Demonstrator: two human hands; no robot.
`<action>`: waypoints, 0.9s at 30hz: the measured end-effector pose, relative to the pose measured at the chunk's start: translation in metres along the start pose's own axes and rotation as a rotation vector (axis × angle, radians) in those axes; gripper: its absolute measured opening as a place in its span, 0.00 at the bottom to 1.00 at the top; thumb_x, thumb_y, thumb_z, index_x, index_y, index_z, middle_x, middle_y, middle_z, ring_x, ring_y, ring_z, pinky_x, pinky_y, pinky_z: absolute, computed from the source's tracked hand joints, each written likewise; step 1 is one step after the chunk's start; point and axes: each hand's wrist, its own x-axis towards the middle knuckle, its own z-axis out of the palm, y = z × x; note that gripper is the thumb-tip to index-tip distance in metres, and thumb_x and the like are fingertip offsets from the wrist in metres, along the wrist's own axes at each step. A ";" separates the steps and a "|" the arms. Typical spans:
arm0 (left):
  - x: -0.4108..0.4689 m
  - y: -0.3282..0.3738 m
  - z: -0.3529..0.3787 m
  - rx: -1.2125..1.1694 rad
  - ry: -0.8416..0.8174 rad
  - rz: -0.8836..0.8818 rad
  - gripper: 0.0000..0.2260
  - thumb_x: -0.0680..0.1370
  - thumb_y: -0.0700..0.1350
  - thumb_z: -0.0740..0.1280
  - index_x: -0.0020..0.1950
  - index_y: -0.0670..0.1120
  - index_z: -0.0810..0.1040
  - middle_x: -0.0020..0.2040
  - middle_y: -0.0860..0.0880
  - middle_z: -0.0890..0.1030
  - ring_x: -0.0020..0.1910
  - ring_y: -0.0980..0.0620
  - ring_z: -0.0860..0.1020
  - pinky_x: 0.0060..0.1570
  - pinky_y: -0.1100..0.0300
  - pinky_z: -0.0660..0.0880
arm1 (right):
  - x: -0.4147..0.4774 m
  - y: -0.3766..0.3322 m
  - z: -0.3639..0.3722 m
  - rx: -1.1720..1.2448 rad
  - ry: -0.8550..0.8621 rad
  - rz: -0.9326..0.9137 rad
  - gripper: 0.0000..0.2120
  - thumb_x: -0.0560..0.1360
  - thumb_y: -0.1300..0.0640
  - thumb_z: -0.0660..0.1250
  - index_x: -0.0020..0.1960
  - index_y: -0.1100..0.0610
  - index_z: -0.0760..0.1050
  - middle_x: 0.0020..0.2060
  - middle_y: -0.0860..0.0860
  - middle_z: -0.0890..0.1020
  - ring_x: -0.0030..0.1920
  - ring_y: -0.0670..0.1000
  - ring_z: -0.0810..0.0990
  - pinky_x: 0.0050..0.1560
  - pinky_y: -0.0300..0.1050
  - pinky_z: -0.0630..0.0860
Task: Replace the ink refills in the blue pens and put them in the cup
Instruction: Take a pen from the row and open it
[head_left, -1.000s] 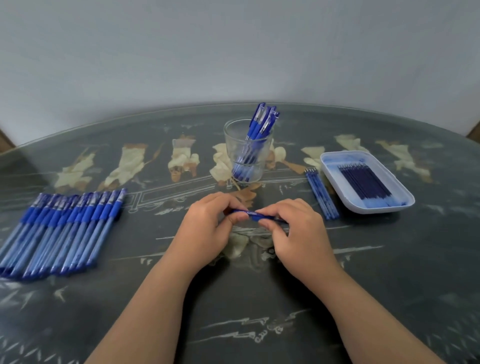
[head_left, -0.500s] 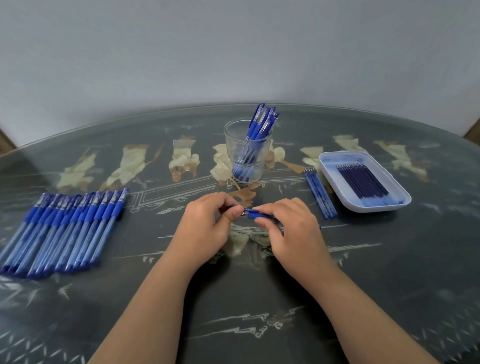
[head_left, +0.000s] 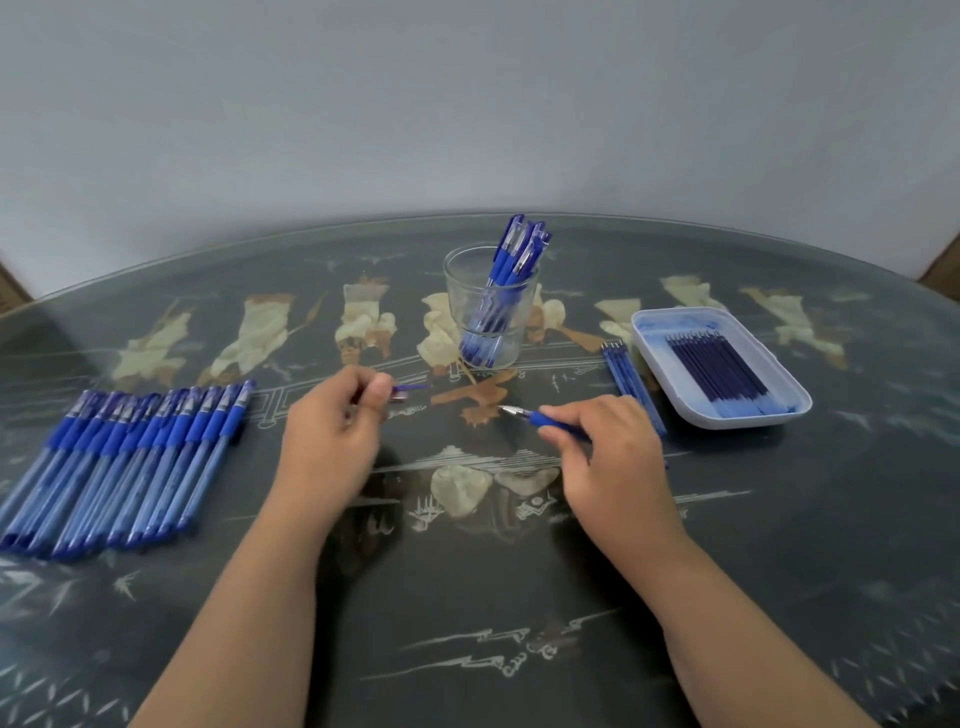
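Left hand farther left — dark, perhaps glass-topped table, pale wall

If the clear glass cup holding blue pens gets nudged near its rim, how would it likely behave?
The clear glass cup looks thick-walled and squat, so it would probably slide on the glossy dark tabletop rather than tip. The blue pens inside all lean right and stand above its rim, so a rightward push might topple it.

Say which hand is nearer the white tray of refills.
Right. The right hand, gripping a pen, is just left of the tray; the left hand, pinching a small blue part, is much farther left.
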 end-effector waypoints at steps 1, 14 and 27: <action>0.000 0.000 0.002 0.021 -0.013 0.024 0.09 0.81 0.47 0.62 0.41 0.54 0.76 0.41 0.54 0.81 0.42 0.59 0.76 0.43 0.61 0.69 | 0.000 -0.003 0.002 0.001 -0.016 -0.013 0.08 0.72 0.65 0.74 0.50 0.58 0.81 0.41 0.49 0.80 0.45 0.50 0.75 0.49 0.35 0.69; -0.002 -0.016 0.015 0.363 -0.196 0.158 0.07 0.76 0.50 0.71 0.49 0.62 0.77 0.53 0.65 0.75 0.62 0.61 0.69 0.58 0.59 0.54 | 0.001 -0.008 0.005 -0.043 -0.117 -0.148 0.08 0.73 0.63 0.73 0.51 0.56 0.80 0.44 0.47 0.80 0.47 0.50 0.75 0.50 0.48 0.75; -0.004 0.009 0.027 0.062 -0.218 0.329 0.02 0.73 0.49 0.74 0.43 0.53 0.83 0.41 0.63 0.80 0.48 0.63 0.77 0.50 0.75 0.68 | 0.002 -0.014 0.004 0.048 -0.087 -0.179 0.08 0.73 0.65 0.73 0.51 0.57 0.80 0.45 0.47 0.81 0.47 0.50 0.75 0.53 0.40 0.70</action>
